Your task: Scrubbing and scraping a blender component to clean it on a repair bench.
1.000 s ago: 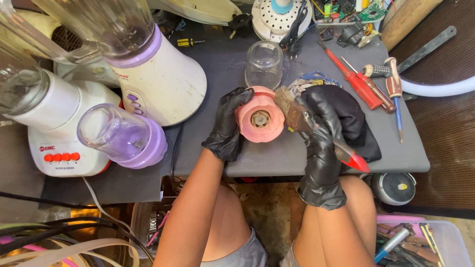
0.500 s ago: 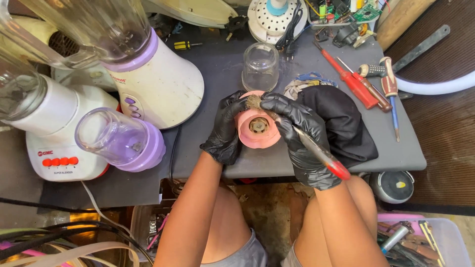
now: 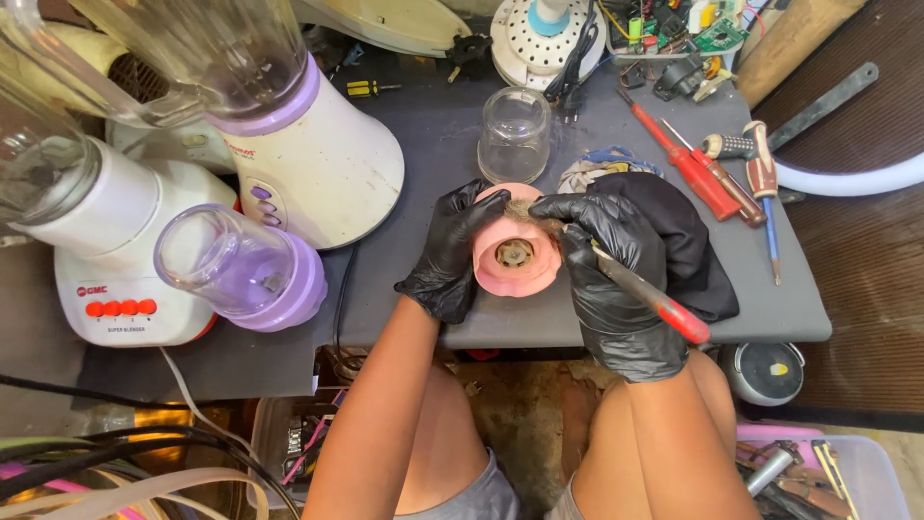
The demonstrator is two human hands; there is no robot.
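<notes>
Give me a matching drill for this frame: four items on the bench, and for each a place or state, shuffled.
Items:
1. pink blade base
2. red-handled brush
3. clear glass jar
4. red screwdrivers

Place or state:
A. stands alone on the grey table top, beyond the hands
B. lies to the right of the black cloth
C. gripped at its left rim by the left hand
D. held in the right hand, bristles at the pink rim

Pairs: 1-C, 2-D, 3-A, 4-B
</notes>
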